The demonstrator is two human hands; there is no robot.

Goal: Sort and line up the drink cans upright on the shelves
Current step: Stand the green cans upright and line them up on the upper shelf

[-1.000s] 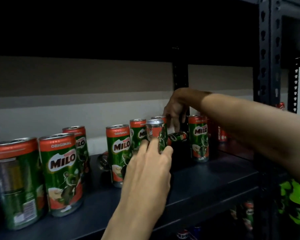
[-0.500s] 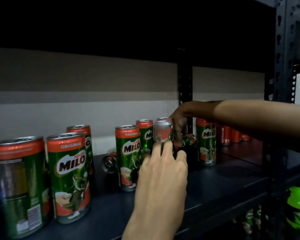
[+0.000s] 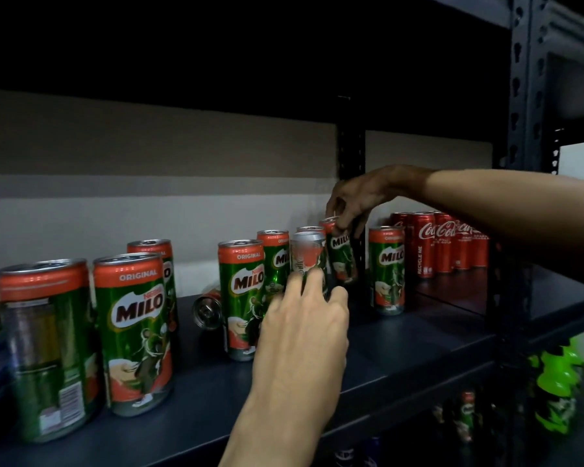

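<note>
- left hand, lower centre of frame: fingers wrapped round the lower body of a silver-topped can. The can is upright and blurred, label unreadable. Cannot tell if its base sits on the shelf.
- right hand, centre right: fingertips pinch the top rim of a tilted Milo can, its top leaning toward frame left. Cannot tell if its base touches the shelf.
- The two held cans are just beside each other at mid-frame, the tilted one behind and to the right.
- Looks done: left Milo group at lower left, three cans upright, two in front side by side and one behind. The far-left one shows its barcode side, not the logo.
- Looks partly done: middle Milo group, upright, staggered going back, just left of the held cans. Not a clean line yet.
- lone Milo can: upright, right of centre, apart from the rest. Probably needs closing up.
- Coca-Cola cans: upright, packed tight at the right, below the right forearm. Appear sorted.
- Still to do: fallen can lies on its side between the left and middle groups, one end toward the camera. It needs standing up.
- Also left: stand the tilted can, place the silver-topped one, close the gaps between groups.
- Judgement: this shelf is roughly halfway, with most cans upright but spacing loose.
- Lower right: green bottle and dim lower-shelf cans. Too dark to judge their order.
</note>
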